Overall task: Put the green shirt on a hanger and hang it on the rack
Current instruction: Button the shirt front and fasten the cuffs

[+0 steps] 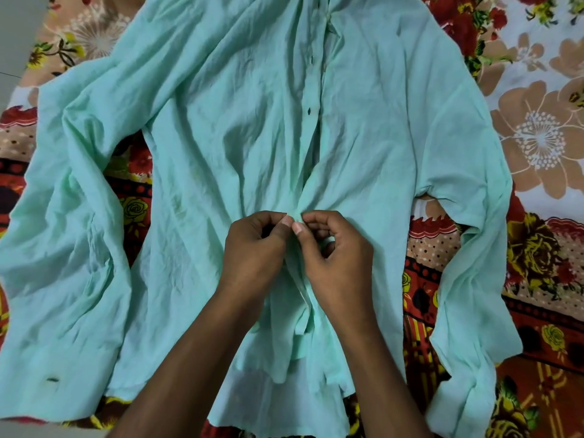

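Note:
The pale green shirt (240, 121) lies spread front-up on a bed, collar end far from me, both sleeves splayed out to the sides. Its button placket runs down the middle with dark buttonholes showing. My left hand (252, 248) and my right hand (335, 251) meet at the lower part of the placket, thumbs and fingertips pinching the cloth between them. The fabric puckers toward that pinch. No hanger or rack is in view.
The shirt rests on a floral bedsheet (537, 131) in red, brown and white. The bed's left edge and a pale floor (15, 36) show at the upper left.

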Tool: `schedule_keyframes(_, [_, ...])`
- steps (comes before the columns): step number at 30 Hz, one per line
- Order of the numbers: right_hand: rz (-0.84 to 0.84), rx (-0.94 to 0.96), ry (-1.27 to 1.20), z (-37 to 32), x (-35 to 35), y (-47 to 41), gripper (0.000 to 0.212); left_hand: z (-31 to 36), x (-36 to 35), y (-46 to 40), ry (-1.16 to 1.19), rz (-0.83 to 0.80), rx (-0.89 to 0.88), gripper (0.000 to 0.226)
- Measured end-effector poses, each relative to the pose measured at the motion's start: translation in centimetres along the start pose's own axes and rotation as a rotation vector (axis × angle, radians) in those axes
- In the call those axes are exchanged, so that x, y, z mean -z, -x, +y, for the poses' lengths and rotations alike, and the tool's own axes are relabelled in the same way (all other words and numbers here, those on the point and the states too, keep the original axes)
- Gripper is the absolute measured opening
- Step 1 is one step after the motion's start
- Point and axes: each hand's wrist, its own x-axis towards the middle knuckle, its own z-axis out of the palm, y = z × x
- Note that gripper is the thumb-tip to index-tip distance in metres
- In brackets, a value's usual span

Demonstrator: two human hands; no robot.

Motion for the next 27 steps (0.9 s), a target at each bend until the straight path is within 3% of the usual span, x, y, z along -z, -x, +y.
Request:
schedule_keyframes(4, [0.022, -0.052, 0.014, 0.61, 0.06, 0.06, 0.013, 0.04, 0.11, 0.05, 0.02, -0.008, 0.007, 0.02])
schedule_keyframes(8, [0.038, -0.134, -0.18, 0.59, 0.28, -0.02, 0.014, -0.18, -0.06, 0.12, 0.05, 0.026, 0.0, 0.019])
schedule_keyframes(17, [-0.011, 0.026, -0.117, 0.54, 0.37, 0.28, 0.017, -0.44, -0.3, 0.2, 0.064, 0.034, -0.011, 0.018])
schedule_keyframes(27, [0.057, 0.003, -0.109, 1.03, -0.01, 0.79, 0.011, -0.56, -0.24, 0.29, 0.089, 0.018, -0.008, 0.018])
